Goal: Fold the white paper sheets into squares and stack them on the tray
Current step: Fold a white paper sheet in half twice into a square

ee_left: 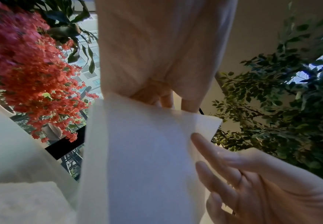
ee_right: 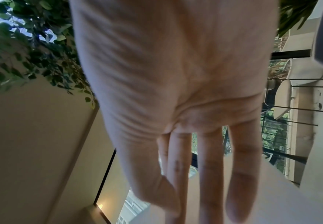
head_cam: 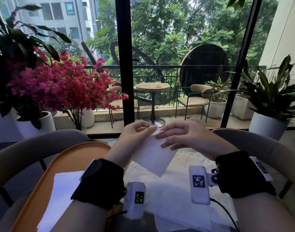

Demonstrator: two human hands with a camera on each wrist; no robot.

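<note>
The left hand (head_cam: 136, 131) pinches the top edge of a white paper sheet (head_cam: 153, 156) held up above the bench, while the right hand's (head_cam: 182, 136) straight fingers (ee_left: 210, 150) steady it, probably to align edges before stacking on the orange tray (head_cam: 59, 161).
</note>
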